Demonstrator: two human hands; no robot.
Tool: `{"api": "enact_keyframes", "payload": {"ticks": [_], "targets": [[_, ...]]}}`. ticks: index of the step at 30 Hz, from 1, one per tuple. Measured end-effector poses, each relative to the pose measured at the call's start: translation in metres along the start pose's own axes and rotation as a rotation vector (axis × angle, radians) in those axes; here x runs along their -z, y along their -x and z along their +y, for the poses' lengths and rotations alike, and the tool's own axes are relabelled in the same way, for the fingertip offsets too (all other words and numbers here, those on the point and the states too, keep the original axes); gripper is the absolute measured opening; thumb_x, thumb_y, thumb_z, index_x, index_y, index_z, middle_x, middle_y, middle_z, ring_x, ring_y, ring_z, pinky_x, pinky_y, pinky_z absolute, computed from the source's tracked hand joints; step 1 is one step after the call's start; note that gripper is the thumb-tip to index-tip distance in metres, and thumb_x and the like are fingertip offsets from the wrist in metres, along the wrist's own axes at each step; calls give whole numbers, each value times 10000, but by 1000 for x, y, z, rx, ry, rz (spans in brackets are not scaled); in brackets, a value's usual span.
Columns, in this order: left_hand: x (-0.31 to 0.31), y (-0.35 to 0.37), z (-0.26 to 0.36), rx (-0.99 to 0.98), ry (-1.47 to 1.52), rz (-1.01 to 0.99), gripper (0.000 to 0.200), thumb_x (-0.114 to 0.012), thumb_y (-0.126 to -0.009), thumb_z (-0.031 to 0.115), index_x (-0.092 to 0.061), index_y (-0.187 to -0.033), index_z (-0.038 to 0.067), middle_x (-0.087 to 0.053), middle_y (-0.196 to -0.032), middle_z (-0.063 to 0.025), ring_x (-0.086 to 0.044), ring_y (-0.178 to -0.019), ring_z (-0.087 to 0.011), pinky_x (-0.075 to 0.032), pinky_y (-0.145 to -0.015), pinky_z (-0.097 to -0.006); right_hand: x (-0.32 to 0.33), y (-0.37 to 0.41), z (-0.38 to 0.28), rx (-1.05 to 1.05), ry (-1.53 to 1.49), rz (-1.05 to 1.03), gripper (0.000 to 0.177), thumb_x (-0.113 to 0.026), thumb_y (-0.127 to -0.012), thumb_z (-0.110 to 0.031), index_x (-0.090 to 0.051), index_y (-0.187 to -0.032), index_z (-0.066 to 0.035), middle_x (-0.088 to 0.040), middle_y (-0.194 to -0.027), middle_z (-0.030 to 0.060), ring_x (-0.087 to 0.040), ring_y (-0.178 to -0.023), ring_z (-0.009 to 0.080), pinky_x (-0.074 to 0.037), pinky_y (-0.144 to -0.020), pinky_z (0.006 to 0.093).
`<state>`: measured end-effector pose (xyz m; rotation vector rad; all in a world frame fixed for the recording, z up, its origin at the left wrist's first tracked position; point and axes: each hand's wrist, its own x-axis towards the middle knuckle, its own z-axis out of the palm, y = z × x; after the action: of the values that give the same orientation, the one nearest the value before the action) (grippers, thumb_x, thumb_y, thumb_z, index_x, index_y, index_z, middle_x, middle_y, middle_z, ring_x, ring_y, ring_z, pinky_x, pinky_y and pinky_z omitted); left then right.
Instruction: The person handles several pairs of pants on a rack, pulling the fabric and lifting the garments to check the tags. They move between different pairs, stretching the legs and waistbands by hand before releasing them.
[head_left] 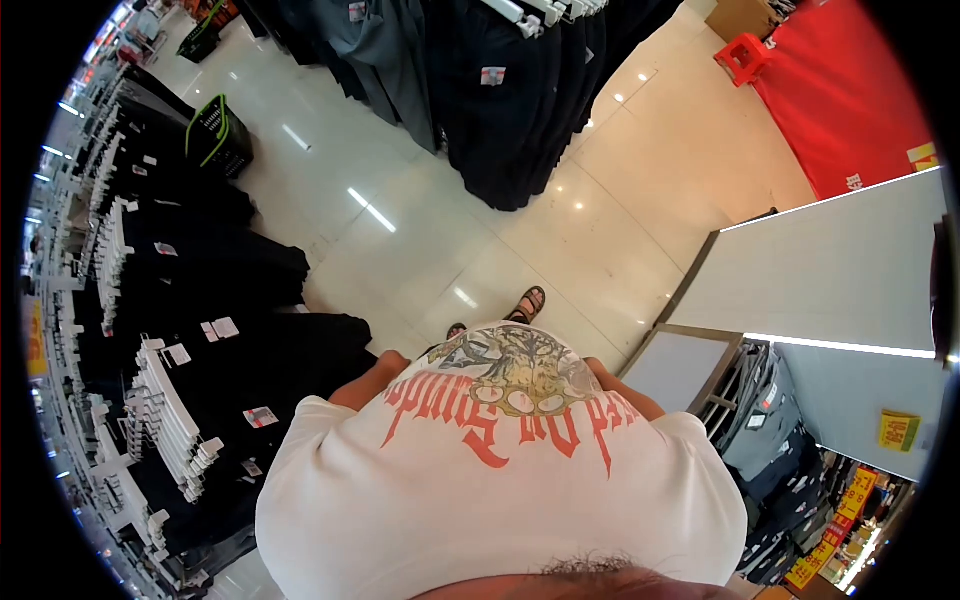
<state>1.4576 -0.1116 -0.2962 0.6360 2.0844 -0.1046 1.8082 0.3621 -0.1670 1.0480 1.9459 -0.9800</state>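
Note:
Both my arms hang beside the white shirt (500,490), which has red lettering and a tiger-like print. My left forearm (372,384) runs down past the shirt's left side, close to black garments (325,345) on a rack. On the other side, my right forearm (625,388) passes near a pale framed panel (682,368). The shirt front covers where both forearms end, so neither hand nor any fingers can be made out. Whether either hand holds something is hidden. A sandalled foot (528,303) stands on the tiles below.
Dark trousers (500,130) hang on a rack ahead. Along the left are white hangers (170,425) with black clothing and a green-rimmed shopping basket (222,138). At right stand a red-covered table (845,100), a red stool (743,60), a white partition (830,250) and hanging grey garments (760,415).

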Motion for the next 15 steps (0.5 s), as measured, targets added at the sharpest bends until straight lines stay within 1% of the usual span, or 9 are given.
{"api": "enact_keyframes", "payload": {"ticks": [2,3,4,7,8,10,12,13,15], "targets": [[19,-25,34,-307,-146,7,373,-603,-854,405,-776,-916,81,-727,-979,-217,-696,-939,-399,-550,-813,-473,9,-18,11,7,-22,1,380,-608,-840,-372,-777,-950,-50,-718,-998,235,-704,-915,363,-541,-845,438],[20,-40,38,-306,-139,20,365,-604,-852,398,-774,-915,82,-727,-978,-215,-694,-949,-397,-547,-826,-472,6,-54,29,125,71,89,386,-616,-843,-379,-780,-994,-65,-719,-1048,219,-694,-975,362,-536,-862,432],[44,-42,57,-297,-115,44,357,-604,-850,390,-772,-914,83,-727,-977,-213,-692,-958,-395,-544,-838,-471,18,-53,26,167,-83,223,336,-636,-841,-356,-780,-947,-71,-722,-1006,213,-686,-975,354,-531,-850,454],[117,-21,116,-326,-35,83,333,-605,-844,369,-767,-911,86,-729,-974,-206,-685,-986,-390,-535,-877,-467,53,-77,23,264,74,260,291,-627,-842,-302,-755,-878,-43,-721,-968,210,-683,-978,349,-526,-882,432],[144,-24,135,-305,47,138,325,-605,-843,361,-765,-910,87,-729,-973,-204,-683,-995,-388,-532,-890,-466,59,-100,25,267,2,327,279,-624,-843,-285,-747,-856,-34,-721,-955,209,-682,-979,348,-525,-893,425],[203,-45,167,-251,172,210,302,-643,-858,348,-752,-921,73,-736,-929,-165,-693,-901,-323,-538,-820,-428,59,-149,53,258,-243,360,316,-664,-844,-213,-740,-1033,29,-744,-859,152,-718,-743,235,-572,-693,380],[212,-28,175,-157,305,230,286,-681,-874,334,-739,-932,60,-743,-886,-126,-702,-808,-257,-544,-750,-391,87,-138,26,166,-363,305,307,-654,-846,-191,-735,-1035,37,-738,-850,147,-709,-721,212,-569,-668,346],[231,-25,186,-149,327,244,278,-680,-844,320,-731,-871,48,-732,-908,-176,-705,-861,-339,-552,-787,-419,95,-136,23,130,-367,322,310,-615,-823,-265,-769,-972,-41,-737,-987,202,-716,-938,339,-556,-854,413],[253,-25,200,-181,393,333,281,-677,-853,319,-725,-881,43,-731,-885,-167,-703,-848,-332,-550,-780,-416,100,-142,26,93,-460,299,284,-634,-850,-195,-743,-1007,15,-724,-867,150,-696,-783,232,-559,-720,366]]}}
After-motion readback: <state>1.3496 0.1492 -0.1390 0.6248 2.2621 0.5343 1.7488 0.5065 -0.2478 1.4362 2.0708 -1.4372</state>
